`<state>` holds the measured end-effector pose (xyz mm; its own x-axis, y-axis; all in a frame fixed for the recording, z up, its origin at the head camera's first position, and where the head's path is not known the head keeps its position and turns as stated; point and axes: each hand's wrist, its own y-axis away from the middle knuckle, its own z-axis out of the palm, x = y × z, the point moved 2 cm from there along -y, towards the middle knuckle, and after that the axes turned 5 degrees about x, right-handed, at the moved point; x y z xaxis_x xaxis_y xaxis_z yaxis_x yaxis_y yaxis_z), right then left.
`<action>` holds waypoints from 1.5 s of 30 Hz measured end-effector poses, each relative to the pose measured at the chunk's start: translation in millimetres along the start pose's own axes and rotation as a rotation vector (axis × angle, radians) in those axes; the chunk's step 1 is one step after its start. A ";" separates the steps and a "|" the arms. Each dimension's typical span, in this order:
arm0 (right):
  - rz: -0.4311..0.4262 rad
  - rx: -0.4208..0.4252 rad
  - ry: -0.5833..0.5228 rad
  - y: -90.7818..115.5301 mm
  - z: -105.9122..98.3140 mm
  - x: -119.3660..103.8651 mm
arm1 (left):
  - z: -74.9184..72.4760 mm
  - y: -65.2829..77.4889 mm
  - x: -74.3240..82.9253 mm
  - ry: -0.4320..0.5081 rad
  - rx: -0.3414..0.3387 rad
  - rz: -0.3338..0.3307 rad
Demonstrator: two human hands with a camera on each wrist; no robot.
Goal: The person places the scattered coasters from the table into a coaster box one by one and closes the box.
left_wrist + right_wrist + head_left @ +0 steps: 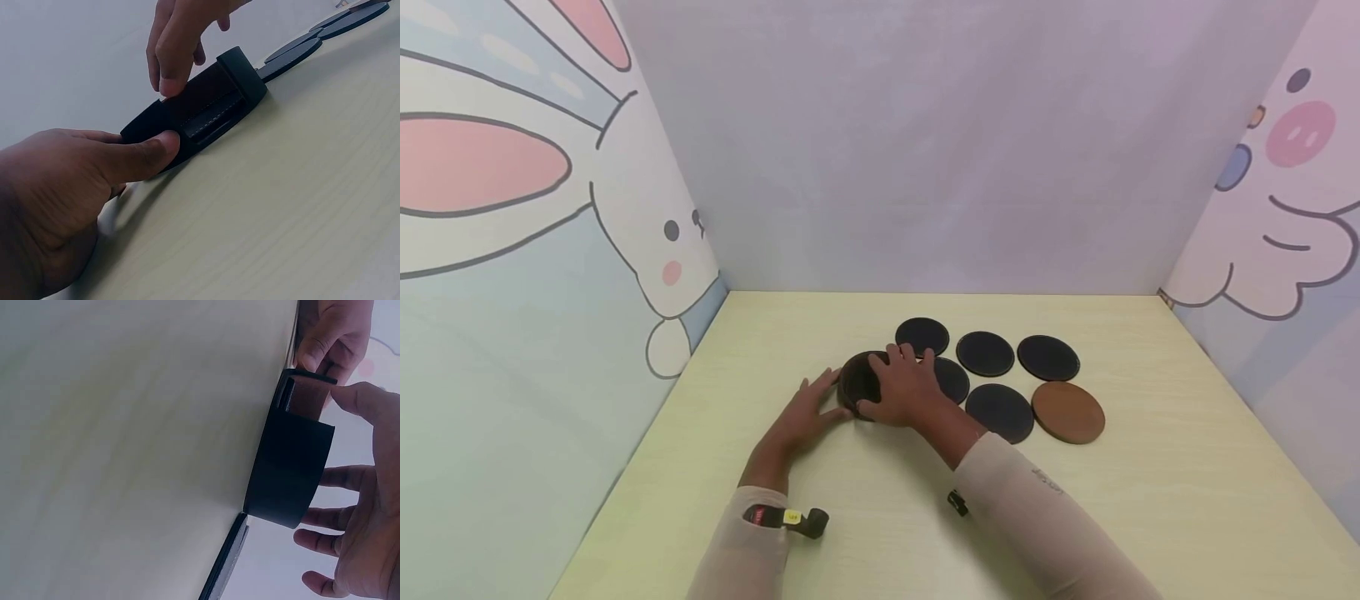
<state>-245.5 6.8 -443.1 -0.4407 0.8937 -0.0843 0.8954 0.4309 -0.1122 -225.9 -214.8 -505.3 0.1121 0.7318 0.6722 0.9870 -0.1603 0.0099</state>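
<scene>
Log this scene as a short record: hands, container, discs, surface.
left hand: grips the left side of the round container, thumb by its cut-out
right hand: over the container, thumb at its rim; firmness of hold unclear
container: dark, round, cut-out in the wall; contents too dark to tell
black discs: five, flat, right of the container
brown disc: one, nearer row, far right
surface: pale tabletop

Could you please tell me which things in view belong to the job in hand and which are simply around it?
Seemingly part of the job:
dark round holder, held by the left grip, with the right grip over it
five black discs
brown disc

Simply around it:
pale table
cartoon-print wall
wrist strap
</scene>
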 end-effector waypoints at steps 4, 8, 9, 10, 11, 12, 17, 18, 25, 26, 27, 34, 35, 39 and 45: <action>0.025 -0.005 -0.052 2.1 -1.0 3.7 | -0.9 0.1 1.1 -0.010 -0.005 -0.008; 0.064 -0.004 -0.112 4.5 -3.2 9.3 | -1.9 -0.3 2.0 -0.006 -0.007 0.004; 0.075 -0.004 -0.121 5.1 -3.5 11.0 | -2.1 -0.6 2.0 -0.006 -0.007 0.008; 0.084 -0.004 -0.126 5.3 -3.8 12.8 | -2.5 -0.8 2.1 -0.003 -0.008 0.007; 0.093 -0.002 -0.132 5.5 -4.3 14.7 | -2.9 -0.8 2.3 -0.002 -0.007 0.008; 0.101 -0.001 -0.137 5.4 -4.7 16.7 | -3.4 -0.6 2.4 0.000 -0.006 0.004; 0.130 -0.006 -0.168 5.1 -6.6 26.4 | -4.4 -0.5 2.8 -0.003 -0.001 -0.002; 0.137 -0.012 -0.174 5.2 -7.1 28.4 | -4.5 -0.6 2.7 -0.003 0.000 0.002; 0.209 -0.035 -0.193 10.8 -8.5 46.3 | -2.5 -1.9 1.2 0.006 0.003 0.017; 0.217 -0.032 -0.193 11.8 -8.2 49.1 | -2.2 -2.1 1.3 0.007 0.002 0.017; 0.224 -0.030 -0.195 12.8 -8.3 51.7 | -2.0 -2.3 1.5 0.009 0.003 0.016; 0.238 -0.042 -0.185 18.3 -4.4 68.0 | -1.4 -2.7 2.7 0.005 -0.003 0.014; 0.237 -0.047 -0.183 19.0 -3.2 69.9 | -1.4 -2.7 2.8 0.005 -0.005 0.013; 0.230 -0.079 -0.171 21.6 -2.7 74.3 | -1.8 -1.7 3.6 0.002 -0.002 0.014; 0.194 -0.121 -0.128 26.4 -3.4 76.0 | -1.3 -0.2 3.6 0.009 -0.006 0.000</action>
<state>-255.1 86.5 -449.0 -0.2575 0.9413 -0.2183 0.9617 0.2716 0.0368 -225.8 -213.0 -501.9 0.1108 0.7261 0.6786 0.9864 -0.1638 0.0143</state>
